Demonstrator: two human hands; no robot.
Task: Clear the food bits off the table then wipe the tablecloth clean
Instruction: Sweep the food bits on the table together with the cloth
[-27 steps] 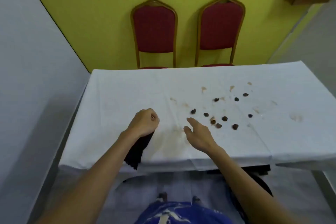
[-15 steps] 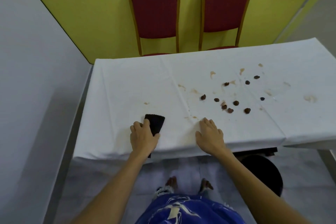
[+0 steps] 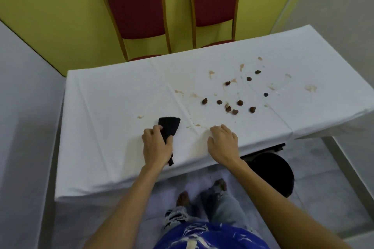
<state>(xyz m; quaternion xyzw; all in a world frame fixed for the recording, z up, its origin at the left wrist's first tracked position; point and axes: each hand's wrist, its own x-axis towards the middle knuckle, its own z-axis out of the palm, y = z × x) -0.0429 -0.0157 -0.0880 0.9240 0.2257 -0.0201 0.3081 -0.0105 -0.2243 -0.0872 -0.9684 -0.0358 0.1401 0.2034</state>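
On the white tablecloth (image 3: 113, 107), the left hand (image 3: 155, 145) now holds the fuzzy black rag (image 3: 170, 127), right hand (image 3: 223, 143) lies flat, brown food bits (image 3: 239, 102) untouched.

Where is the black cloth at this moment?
In the head view, the black cloth lies on the white tablecloth near its front edge, left of centre, held by the left hand, with the right hand just to its right.

Even soft light — edges warped
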